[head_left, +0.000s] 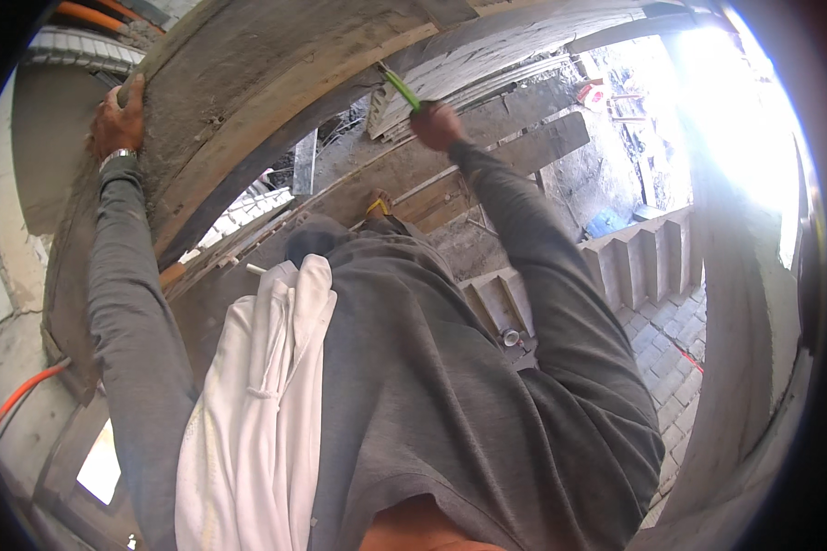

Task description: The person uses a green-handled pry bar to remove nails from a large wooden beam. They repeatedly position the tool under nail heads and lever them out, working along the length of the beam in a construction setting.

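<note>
Fingers of the right hand [438, 126] gripped a green tool [402, 92], its long axis toward half past ten, while the left hand [119, 121] clasped a wooden board [234, 83] toward nine o'clock.

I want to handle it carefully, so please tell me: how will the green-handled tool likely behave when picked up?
The green-handled tool is probably stiff, since it projects straight from the right hand without visible sag. It is likely light, being slim and held one-handed. Its tip shows too small to judge.
</note>
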`<state>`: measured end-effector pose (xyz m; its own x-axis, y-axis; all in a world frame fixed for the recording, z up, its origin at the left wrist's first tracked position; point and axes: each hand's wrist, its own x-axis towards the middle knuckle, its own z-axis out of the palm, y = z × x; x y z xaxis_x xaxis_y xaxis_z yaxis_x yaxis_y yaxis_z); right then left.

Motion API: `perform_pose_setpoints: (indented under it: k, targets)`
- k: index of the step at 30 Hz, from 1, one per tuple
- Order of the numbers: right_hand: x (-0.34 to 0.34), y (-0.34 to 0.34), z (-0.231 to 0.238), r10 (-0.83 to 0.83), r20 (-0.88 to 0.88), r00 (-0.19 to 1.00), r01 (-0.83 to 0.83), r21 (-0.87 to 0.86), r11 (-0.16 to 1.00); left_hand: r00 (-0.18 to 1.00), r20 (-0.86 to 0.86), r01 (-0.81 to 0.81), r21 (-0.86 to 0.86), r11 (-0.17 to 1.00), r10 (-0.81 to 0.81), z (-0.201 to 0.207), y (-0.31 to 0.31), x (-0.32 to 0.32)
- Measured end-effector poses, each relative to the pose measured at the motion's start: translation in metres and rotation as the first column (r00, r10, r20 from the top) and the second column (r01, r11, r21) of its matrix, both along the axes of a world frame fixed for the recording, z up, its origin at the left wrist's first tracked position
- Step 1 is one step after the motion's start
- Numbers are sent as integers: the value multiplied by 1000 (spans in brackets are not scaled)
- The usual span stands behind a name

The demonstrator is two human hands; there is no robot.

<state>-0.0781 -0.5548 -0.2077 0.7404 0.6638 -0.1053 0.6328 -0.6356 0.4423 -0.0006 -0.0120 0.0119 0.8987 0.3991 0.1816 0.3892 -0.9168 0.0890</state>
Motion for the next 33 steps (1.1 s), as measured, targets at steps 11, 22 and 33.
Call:
perform_pose_setpoints:
  k: [11,22,33]
  targets:
    - [-14,26,-10,-161,-791,591,762,481,433,1000,25,7,13,1000,-7,2,-4,-6]
    - [-47,81,73,90,-958,274,962,271,-40,994,67,97,-79,992,-92,-4,6,-10]
    - [-30,53,42,-91,-914,395,903,368,224,993,84,87,-25,996,-85,-7,3,-3]
